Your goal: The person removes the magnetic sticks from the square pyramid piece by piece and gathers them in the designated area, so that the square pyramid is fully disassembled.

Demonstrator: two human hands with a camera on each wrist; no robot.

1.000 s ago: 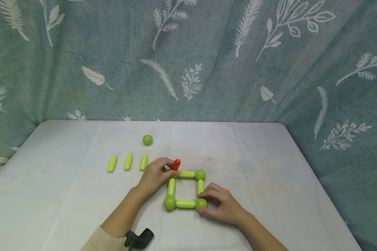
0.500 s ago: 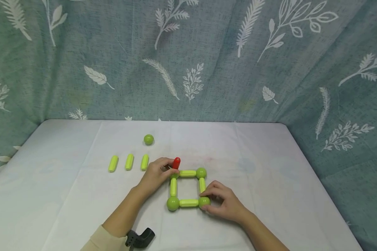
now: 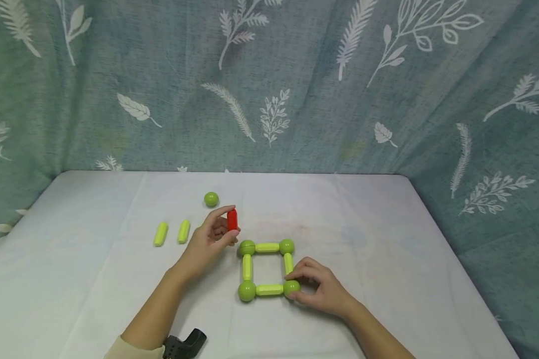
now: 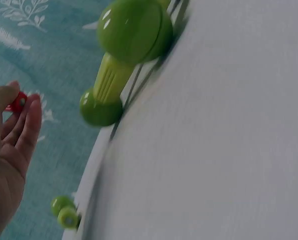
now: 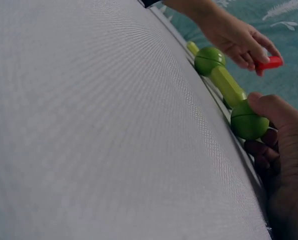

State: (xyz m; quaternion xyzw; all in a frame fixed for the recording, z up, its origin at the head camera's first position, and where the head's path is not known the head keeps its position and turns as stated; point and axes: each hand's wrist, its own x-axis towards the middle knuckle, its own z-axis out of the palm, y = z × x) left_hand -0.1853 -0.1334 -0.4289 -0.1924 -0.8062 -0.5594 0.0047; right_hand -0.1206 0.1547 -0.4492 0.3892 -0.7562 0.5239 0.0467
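Note:
Between thumb and fingertips my left hand holds a red rod upright, left of and above a square of green balls and lime rods. The square's far-left ball lies just beside that thumb. My right hand pinches the near-right ball, seen closer in the right wrist view as a ball under the thumb. Lime rods join the corners, such as the front rod. In the left wrist view, the red rod shows its end between the fingers.
A loose green ball lies toward the back of the white table. Two lime rods, one of them the leftmost rod, lie left of my left hand. A leaf-patterned cloth hangs behind the table.
My left hand has lifted the red rod off the far-left corner and moved it left and back. It now covers the third loose lime rod. The right hand keeps its pinch.

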